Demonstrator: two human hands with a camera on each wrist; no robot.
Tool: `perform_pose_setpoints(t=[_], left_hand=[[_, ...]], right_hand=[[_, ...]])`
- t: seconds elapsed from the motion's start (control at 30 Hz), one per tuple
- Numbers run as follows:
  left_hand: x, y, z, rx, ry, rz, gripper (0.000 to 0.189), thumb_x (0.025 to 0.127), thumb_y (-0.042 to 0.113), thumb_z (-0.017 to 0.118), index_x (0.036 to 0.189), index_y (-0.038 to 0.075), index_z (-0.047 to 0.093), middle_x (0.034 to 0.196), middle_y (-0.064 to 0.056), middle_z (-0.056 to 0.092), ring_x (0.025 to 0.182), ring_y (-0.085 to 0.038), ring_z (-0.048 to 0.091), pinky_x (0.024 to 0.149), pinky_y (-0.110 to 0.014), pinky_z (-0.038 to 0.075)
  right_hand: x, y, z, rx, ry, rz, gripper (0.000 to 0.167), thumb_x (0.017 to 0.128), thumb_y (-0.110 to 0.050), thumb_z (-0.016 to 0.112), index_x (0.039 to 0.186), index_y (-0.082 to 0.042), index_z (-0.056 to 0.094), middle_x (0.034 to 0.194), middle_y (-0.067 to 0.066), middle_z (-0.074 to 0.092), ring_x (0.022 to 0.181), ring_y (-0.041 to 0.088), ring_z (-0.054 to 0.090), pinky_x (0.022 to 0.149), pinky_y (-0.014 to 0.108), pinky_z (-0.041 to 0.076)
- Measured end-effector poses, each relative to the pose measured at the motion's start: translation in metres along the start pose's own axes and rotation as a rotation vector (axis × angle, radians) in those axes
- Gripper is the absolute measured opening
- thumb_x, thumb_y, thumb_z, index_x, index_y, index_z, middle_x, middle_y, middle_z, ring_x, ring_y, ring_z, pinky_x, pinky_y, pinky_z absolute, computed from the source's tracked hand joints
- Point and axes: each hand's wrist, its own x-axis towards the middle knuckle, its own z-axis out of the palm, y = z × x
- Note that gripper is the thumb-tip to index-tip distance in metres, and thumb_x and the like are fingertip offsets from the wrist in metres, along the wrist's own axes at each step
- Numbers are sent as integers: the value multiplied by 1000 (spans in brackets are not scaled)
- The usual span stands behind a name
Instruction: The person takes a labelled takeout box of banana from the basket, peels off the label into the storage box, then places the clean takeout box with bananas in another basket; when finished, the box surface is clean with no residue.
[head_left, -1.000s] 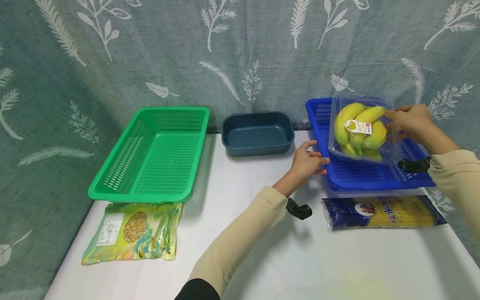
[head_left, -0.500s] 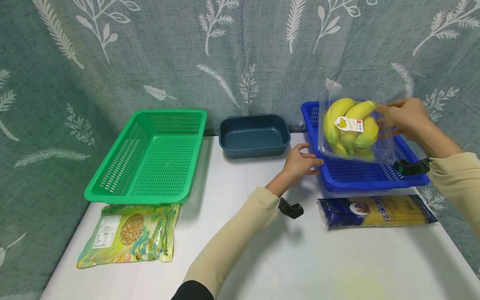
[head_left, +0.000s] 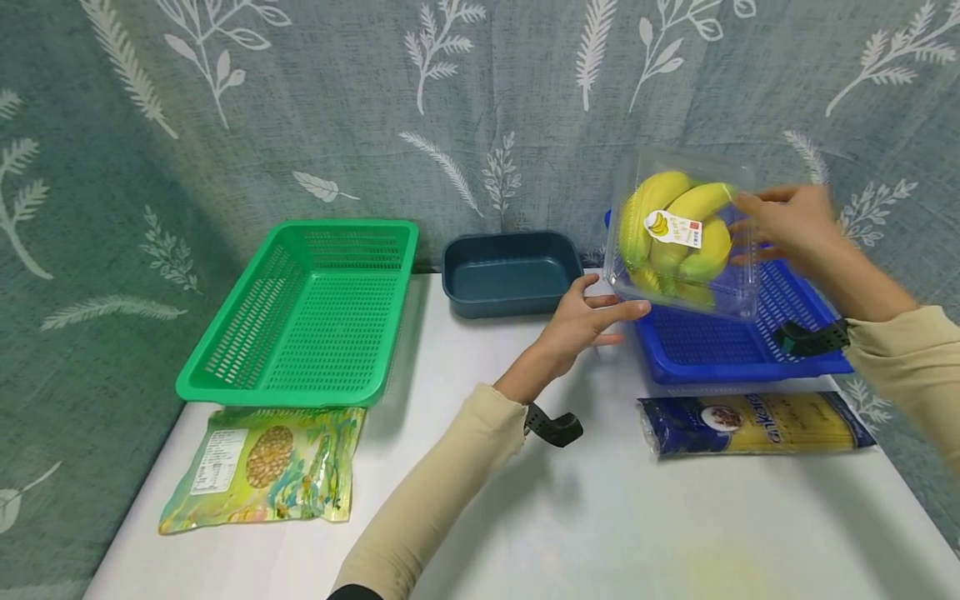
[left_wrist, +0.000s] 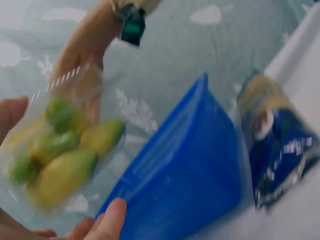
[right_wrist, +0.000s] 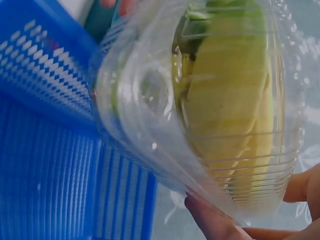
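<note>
A clear plastic box (head_left: 738, 296) packed with yellow-green bananas (head_left: 663, 196) and bearing a white label hangs tilted over the blue basket (head_left: 705, 350). My right hand (head_left: 798, 221) grips the box by its right side; the right wrist view shows thumb and fingers on the ribbed plastic (right_wrist: 240, 180). Fingers spread, my left hand (head_left: 566, 329) is at the lower left corner of the box, beside the basket's left rim. In the left wrist view its fingers (left_wrist: 112, 217) overlap the blue wall, with the box (left_wrist: 65, 150) close above. The box hides the back of the blue basket.
A green basket (head_left: 375, 379) stands at the left, with a bag of beans or kernels (head_left: 270, 467) before it. A dark blue-grey tub (head_left: 513, 304) sits at the middle back. A spaghetti packet (head_left: 757, 423) lies before the blue basket. A patterned curtain (head_left: 345, 108) hangs behind.
The right hand has lifted the banana box up and leftward from the blue basket, tilting it. The left hand has come off the basket's rim, moving left to the box's lower corner.
</note>
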Motion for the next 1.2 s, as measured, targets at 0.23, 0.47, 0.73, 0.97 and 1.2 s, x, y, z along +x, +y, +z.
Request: perform_pose_setpoints(t=[0.23,0.47,0.73,0.97,1.2], left_hand=[[-5,6,21,-161,105,117,83,84,23,82,146,14,28,114,-4,61,101,-16,64,85,-54,56],[-6,12,21,-305,228,204,76,81,22,84,137,16,33,119,-5,56,100,-21,66,83,-51,57],[-11,19,1,-253,235,166,88,79,27,85,144,14,28,122,-8,53,100,-23,67,79,-44,60],[-26,22,-26,-180,227,153,84,83,31,78,149,14,28,124,-12,55,99,-30,67,81,-52,58],[-46,34,-51,-63,113,128,89,84,40,68,156,15,23,129,-16,54,109,-35,65,81,-47,59]], right_hand=[[-7,-10,25,31,-14,-27,83,101,-42,53,153,11,17,121,22,52,73,7,68,70,39,61],[-12,-11,41,70,-40,-65,81,103,-38,50,150,17,15,113,18,56,73,10,68,71,41,61],[-19,-8,47,101,-71,-38,85,102,-38,53,151,17,11,93,1,64,74,10,69,69,34,61],[-24,-3,54,1,-102,-10,100,96,-55,56,155,9,9,140,30,37,90,10,64,82,37,59],[-25,-5,41,-17,-186,-52,100,97,-56,54,158,1,-2,163,23,9,145,41,24,84,25,57]])
